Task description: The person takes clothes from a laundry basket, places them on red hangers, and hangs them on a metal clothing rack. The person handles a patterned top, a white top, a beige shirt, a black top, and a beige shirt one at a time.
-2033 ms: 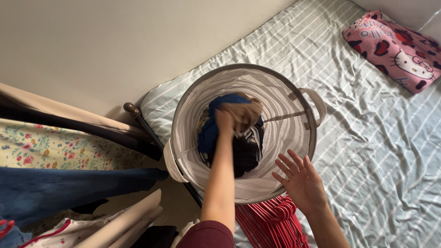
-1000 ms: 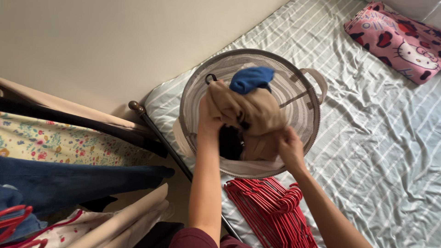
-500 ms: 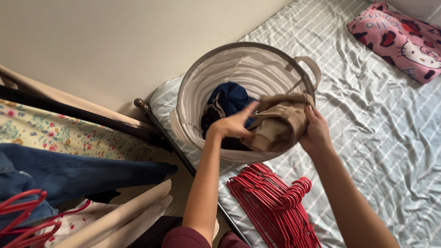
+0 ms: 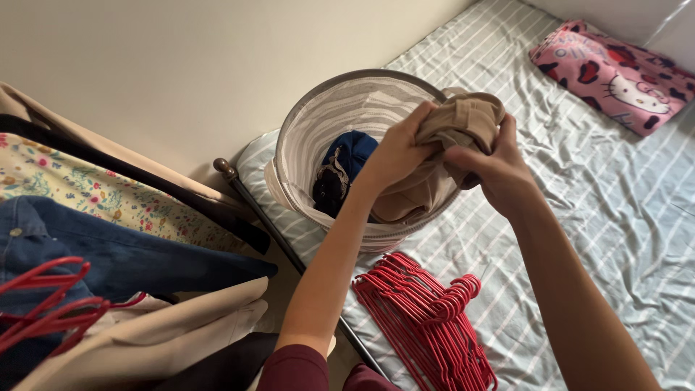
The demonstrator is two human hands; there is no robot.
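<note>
Both the left hand (image 4: 394,152) and the right hand (image 4: 492,170) have their fingers curled tight around a bunched tan garment (image 4: 452,137), held over the near rim of a round grey-and-white striped laundry basket (image 4: 318,119) on the striped bed sheet (image 4: 594,217). The garment's hanging folds cover part of the basket's inside, where a dark blue garment (image 4: 346,163) lies. A pile of red hangers (image 4: 427,318) lies just in front of the basket, a pink patterned pillow (image 4: 615,76) sits well apart at the bed's far end, and hung clothes (image 4: 94,239) crowd the left.
</note>
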